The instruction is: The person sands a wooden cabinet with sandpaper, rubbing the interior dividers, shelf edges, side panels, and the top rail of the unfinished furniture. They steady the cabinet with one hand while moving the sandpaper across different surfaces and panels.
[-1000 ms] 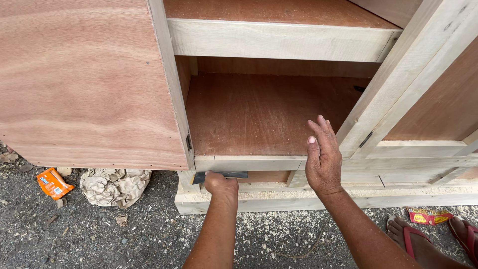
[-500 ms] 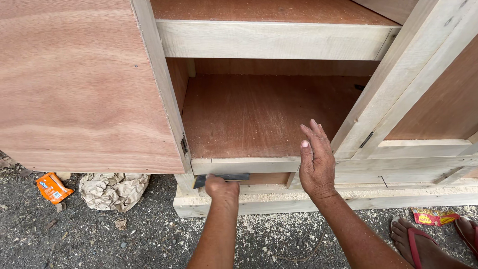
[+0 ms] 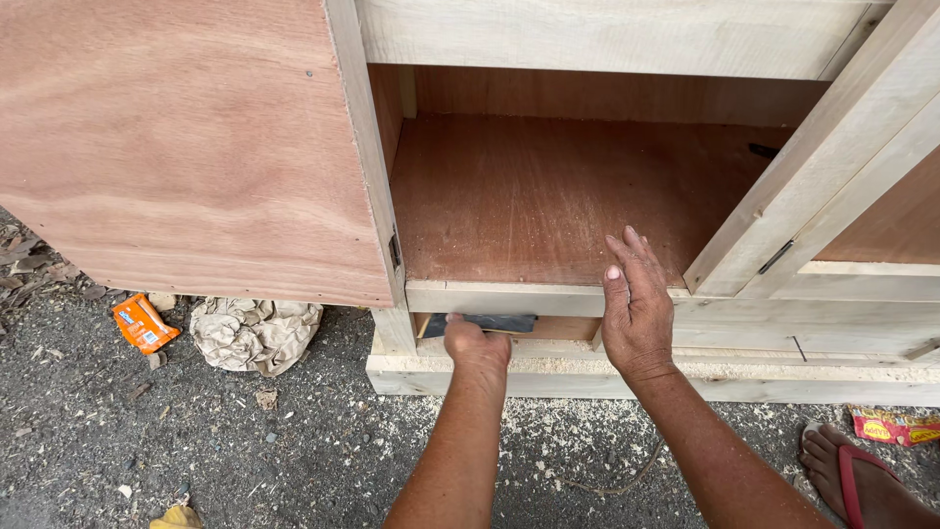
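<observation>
A plywood cabinet (image 3: 529, 196) with pale wood framing stands on the ground with both doors swung open. My left hand (image 3: 474, 345) is closed on a dark strip of sandpaper (image 3: 490, 322), pressed into the gap under the cabinet's lower front rail (image 3: 509, 297). My right hand (image 3: 636, 304) lies flat, fingers spread, on that same rail to the right of the left hand. The bare plywood floor of the cabinet lies just behind both hands.
The left door (image 3: 186, 137) hangs open over the ground; the right door (image 3: 842, 176) leans open on the right. A crumpled paper bag (image 3: 253, 331) and an orange wrapper (image 3: 143, 323) lie below the left door. Sawdust covers the gravel. A sandalled foot (image 3: 862, 475) is at lower right.
The view has shifted slightly rightward and down. My right hand has slid a little to the left along the rail. My left hand stays in the gap with the sandpaper.
</observation>
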The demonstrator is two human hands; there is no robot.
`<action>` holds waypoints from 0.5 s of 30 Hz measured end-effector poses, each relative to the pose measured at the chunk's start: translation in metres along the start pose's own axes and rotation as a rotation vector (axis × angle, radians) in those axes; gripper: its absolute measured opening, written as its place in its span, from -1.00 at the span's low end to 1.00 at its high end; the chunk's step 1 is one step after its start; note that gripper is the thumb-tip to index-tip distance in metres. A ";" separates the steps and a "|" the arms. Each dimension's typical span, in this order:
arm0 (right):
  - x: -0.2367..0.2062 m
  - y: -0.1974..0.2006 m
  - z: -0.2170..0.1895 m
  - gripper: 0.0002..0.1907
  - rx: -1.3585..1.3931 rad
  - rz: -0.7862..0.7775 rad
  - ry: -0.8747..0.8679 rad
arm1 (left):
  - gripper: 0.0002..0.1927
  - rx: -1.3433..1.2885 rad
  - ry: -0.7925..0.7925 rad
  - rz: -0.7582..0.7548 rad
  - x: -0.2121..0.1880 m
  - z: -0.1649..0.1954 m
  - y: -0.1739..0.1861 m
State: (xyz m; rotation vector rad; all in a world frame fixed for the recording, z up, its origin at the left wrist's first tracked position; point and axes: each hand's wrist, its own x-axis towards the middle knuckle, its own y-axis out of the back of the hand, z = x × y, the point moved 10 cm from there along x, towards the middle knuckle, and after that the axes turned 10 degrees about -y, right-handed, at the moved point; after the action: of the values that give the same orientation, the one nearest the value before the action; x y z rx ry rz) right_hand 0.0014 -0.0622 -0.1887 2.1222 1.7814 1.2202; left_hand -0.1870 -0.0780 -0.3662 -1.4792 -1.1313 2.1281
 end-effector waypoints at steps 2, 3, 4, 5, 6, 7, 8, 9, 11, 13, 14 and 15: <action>-0.003 -0.003 0.005 -0.52 0.012 -0.013 -0.029 | -0.37 0.030 -0.071 -0.025 0.005 0.010 -0.003; -0.005 -0.005 0.007 -0.52 0.016 -0.017 -0.043 | -0.36 0.044 -0.105 -0.039 0.005 0.008 -0.003; -0.007 -0.008 0.007 -0.52 0.023 -0.025 -0.041 | -0.38 0.028 -0.060 -0.030 0.003 -0.007 -0.004; -0.009 -0.010 0.008 -0.51 0.028 -0.034 -0.040 | -0.39 0.012 -0.015 -0.019 -0.002 -0.025 -0.004; -0.010 -0.012 0.008 -0.51 0.034 -0.045 -0.039 | -0.40 -0.004 0.030 -0.007 -0.005 -0.041 -0.004; -0.010 -0.012 0.009 -0.51 0.038 -0.041 -0.037 | -0.41 -0.027 0.041 -0.032 -0.007 -0.048 -0.006; -0.009 -0.012 0.011 -0.51 0.043 -0.037 -0.037 | -0.41 -0.049 0.053 -0.058 -0.007 -0.051 -0.007; -0.008 -0.013 0.012 -0.51 0.048 -0.033 -0.036 | -0.42 -0.072 0.063 -0.083 -0.007 -0.050 -0.008; -0.004 -0.015 0.016 -0.51 0.040 -0.031 -0.046 | -0.43 -0.072 0.032 -0.053 0.005 -0.031 0.006; 0.000 -0.018 0.016 -0.51 0.033 -0.023 -0.040 | -0.43 -0.086 -0.062 -0.066 0.021 0.006 0.021; 0.002 -0.020 0.015 -0.51 0.030 -0.018 -0.027 | -0.42 -0.102 -0.142 -0.093 0.026 0.021 0.028; 0.004 -0.023 0.014 -0.51 0.028 -0.013 -0.013 | -0.44 0.074 -0.275 -0.091 0.027 0.034 0.041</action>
State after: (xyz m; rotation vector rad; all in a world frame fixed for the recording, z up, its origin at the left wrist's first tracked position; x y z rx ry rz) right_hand -0.0075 -0.0466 -0.2091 2.1247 1.8141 1.1827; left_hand -0.2220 -0.1011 -0.4090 -1.1047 -1.1706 2.3323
